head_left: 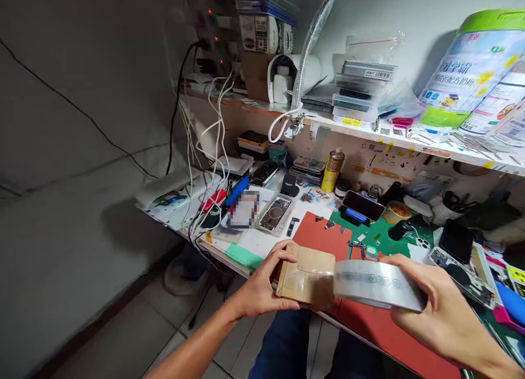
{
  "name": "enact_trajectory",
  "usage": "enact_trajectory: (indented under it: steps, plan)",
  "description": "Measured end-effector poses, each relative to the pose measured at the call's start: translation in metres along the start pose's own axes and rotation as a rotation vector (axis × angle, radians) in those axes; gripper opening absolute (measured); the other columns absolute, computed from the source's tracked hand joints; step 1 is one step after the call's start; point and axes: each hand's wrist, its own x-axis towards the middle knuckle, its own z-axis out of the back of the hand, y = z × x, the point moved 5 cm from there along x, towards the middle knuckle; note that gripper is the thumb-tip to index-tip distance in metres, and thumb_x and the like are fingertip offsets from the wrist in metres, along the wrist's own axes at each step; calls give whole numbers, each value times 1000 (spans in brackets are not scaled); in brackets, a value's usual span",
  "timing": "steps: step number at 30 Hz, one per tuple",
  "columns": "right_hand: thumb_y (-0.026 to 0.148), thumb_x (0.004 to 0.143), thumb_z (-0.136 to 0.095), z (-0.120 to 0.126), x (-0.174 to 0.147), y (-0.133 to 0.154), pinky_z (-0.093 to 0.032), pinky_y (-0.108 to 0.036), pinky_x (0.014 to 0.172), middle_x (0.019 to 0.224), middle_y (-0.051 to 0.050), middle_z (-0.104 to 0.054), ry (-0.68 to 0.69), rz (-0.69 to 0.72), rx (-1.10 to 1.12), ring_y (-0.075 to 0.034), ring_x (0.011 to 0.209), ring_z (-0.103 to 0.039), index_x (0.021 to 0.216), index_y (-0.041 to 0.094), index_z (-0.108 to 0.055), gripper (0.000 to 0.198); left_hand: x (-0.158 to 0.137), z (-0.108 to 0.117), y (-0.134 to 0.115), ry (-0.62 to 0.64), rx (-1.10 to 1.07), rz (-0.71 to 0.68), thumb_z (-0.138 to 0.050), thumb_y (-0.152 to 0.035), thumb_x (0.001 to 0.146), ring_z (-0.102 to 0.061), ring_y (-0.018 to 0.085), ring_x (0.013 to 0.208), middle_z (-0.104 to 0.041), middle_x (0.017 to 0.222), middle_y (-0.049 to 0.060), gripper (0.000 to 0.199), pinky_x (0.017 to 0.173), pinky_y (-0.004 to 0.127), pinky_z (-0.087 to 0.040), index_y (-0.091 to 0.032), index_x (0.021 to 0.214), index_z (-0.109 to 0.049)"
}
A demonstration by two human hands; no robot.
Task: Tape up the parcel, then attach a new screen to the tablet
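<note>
My left hand point(266, 286) grips a small brown cardboard box point(309, 267) by its left side, thumb below and fingers over the top. Shiny clear tape lies across the face of the box. In my right hand point(443, 308) is a wide roll of packing tape point(375, 283), clasped at its right end. The roll's left edge meets the right side of the box, and I cannot tell whether a strip joins them. Both are held above the front edge of the bench, over a red mat point(389, 330).
Phone parts, an opened phone housing point(275, 214) and a propped phone point(363, 205) lie on the bench. White cables point(221, 127) hang at the left. Behind stand a yellow spray can point(333, 170) and a shelf point(410, 141) bearing boxes and a large tin point(471, 73).
</note>
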Motion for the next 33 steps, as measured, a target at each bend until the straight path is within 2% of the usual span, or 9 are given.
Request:
enact_trajectory:
  steps: [4, 7, 14, 21, 25, 28, 30, 32, 33]
  plan:
    - [14, 70, -57, -16, -20, -38, -53, -20, 68, 94, 10, -73, 54, -103, 14, -14, 78, -70, 111, 31, -67, 46, -1, -2, 4, 9, -26, -5, -96, -48, 74, -39, 36, 154, -29, 164, 12, 77, 124, 51, -33, -35, 134, -49]
    - [14, 68, -55, -27, -28, -55, -55, -21, 68, 97, 8, -76, 40, -92, 22, -15, 80, -73, 112, 30, -68, 48, -1, -1, 7, -6, -34, -24, -96, -51, 74, -40, 36, 153, -32, 162, 13, 77, 124, 51, -33, -35, 134, -50]
    - [16, 63, -53, -54, -32, -76, -55, -23, 68, 90, 7, -76, -29, -122, 97, -18, 78, -74, 102, 27, -70, 44, 0, 0, 10, -19, -66, -27, -94, -53, 75, -42, 35, 150, -34, 159, 12, 76, 124, 53, -33, -36, 135, -50]
    - [21, 65, -55, -90, -38, -90, -52, -27, 67, 84, 5, -74, 1, -271, 260, -18, 73, -69, 96, 25, -71, 36, -2, 2, 18, -27, -59, -12, -91, -60, 76, -45, 36, 150, -34, 159, 15, 77, 121, 56, -39, -34, 135, -48]
    - [23, 62, -54, -102, -36, -87, -52, -28, 67, 87, 3, -77, -29, -296, 280, -20, 74, -71, 95, 24, -74, 38, -3, 11, -17, 60, 213, 49, -82, -70, 79, -30, 44, 161, -21, 173, 18, 82, 123, 69, -36, -36, 143, -42]
    - [22, 63, -54, -103, -32, -80, -53, -27, 67, 83, 4, -76, -66, -269, 295, -19, 71, -70, 93, 24, -74, 36, 11, 0, -62, 144, 691, 17, -84, -69, 77, -4, 51, 166, -8, 180, 24, 118, 125, 82, -21, -33, 168, -18]
    - [22, 63, -54, -104, -29, -77, -53, -26, 66, 83, 4, -76, -85, -244, 330, -18, 71, -70, 94, 23, -74, 36, 27, -25, -83, 300, 863, -65, -86, -69, 74, -10, 50, 166, -16, 178, 27, 129, 127, 80, -19, -28, 172, -12]
    - [21, 64, -55, -104, -30, -77, -54, -25, 66, 84, 4, -76, -94, -237, 365, -18, 72, -70, 96, 23, -73, 37, 46, -49, -90, 414, 929, -84, -94, -63, 69, -25, 53, 161, -30, 171, 32, 128, 125, 77, -27, -21, 169, -27]
    - [20, 64, -55, -104, -32, -77, -54, -25, 66, 86, 3, -76, -87, -244, 378, -17, 72, -70, 97, 23, -73, 37, 54, -57, -91, 440, 934, -74, -94, -56, 72, -37, 53, 154, -42, 163, 31, 113, 122, 75, -35, -18, 164, -39]
